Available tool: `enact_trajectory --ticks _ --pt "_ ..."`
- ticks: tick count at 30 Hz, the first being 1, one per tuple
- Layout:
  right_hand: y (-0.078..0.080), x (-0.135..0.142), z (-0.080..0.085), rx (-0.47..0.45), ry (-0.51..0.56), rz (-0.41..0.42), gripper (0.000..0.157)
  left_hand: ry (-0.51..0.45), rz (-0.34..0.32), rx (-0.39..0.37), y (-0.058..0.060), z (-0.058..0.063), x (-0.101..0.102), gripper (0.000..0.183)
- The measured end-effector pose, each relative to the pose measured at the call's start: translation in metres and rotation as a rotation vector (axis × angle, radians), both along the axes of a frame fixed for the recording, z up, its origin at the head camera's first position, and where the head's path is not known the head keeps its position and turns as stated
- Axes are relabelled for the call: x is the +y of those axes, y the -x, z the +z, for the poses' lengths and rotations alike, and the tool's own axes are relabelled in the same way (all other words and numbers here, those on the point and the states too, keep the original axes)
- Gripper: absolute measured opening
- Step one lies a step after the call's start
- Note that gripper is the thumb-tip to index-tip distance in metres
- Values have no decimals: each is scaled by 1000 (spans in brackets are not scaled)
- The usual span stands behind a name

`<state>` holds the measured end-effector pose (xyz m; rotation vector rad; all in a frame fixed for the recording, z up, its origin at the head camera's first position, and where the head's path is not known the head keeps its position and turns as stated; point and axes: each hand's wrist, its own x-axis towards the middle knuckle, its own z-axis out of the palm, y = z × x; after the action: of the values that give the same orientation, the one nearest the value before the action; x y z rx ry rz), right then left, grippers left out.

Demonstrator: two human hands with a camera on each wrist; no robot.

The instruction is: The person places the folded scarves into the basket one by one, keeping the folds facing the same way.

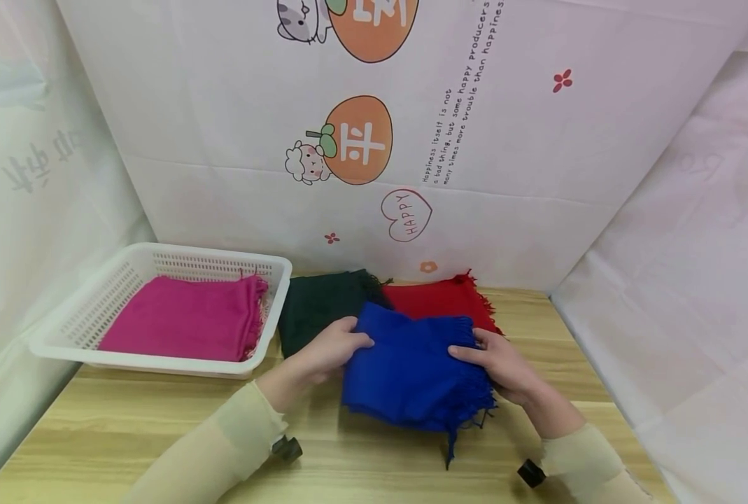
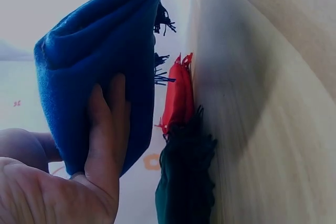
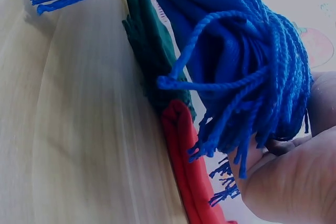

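Observation:
A folded blue scarf [image 1: 411, 371] with a fringed right edge is held above the table between both hands. My left hand [image 1: 332, 346] grips its left edge, thumb on top; in the left wrist view the fingers [image 2: 107, 124] lie along its underside. At the fringed edge my right hand [image 1: 499, 360] pinches the scarf, thumb on top, while the right wrist view shows blue tassels [image 3: 283, 77] hanging by the palm. Behind the blue scarf lie a folded dark green scarf [image 1: 313, 304] and a folded red scarf [image 1: 436, 297], each partly hidden.
A white plastic basket [image 1: 159, 362] stands at the left with a folded magenta scarf [image 1: 181, 318] in it. The wooden table [image 1: 159, 413] ends at a printed white sheet [image 1: 222, 126] at the back, and white sheets hang on both sides.

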<state>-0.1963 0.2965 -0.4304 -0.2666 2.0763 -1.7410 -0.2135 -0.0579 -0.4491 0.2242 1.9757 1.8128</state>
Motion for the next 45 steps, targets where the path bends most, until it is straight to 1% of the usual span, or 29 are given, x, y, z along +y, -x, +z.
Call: enact_trajectory --ticks 8,15,23,27,36,42,45 --pt "-2 -12 3 -7 36 -1 62 -18 12 32 -2 6 -11 48" --pt "-2 -20 4 -13 51 7 65 -14 38 41 -3 12 -20 41" --pt "-1 -30 9 4 66 8 60 -2 63 52 -4 18 -29 34" --pt "-1 -35 12 11 71 -3 59 3 73 62 -4 22 -34 34" --pt "-1 -46 17 -1 81 -15 66 22 81 82 -6 32 -46 38" --pt "1 -55 18 -2 105 -11 63 78 97 135 -9 38 -53 44" --pt "1 -58 19 7 111 -7 60 91 112 140 -9 39 -56 43"
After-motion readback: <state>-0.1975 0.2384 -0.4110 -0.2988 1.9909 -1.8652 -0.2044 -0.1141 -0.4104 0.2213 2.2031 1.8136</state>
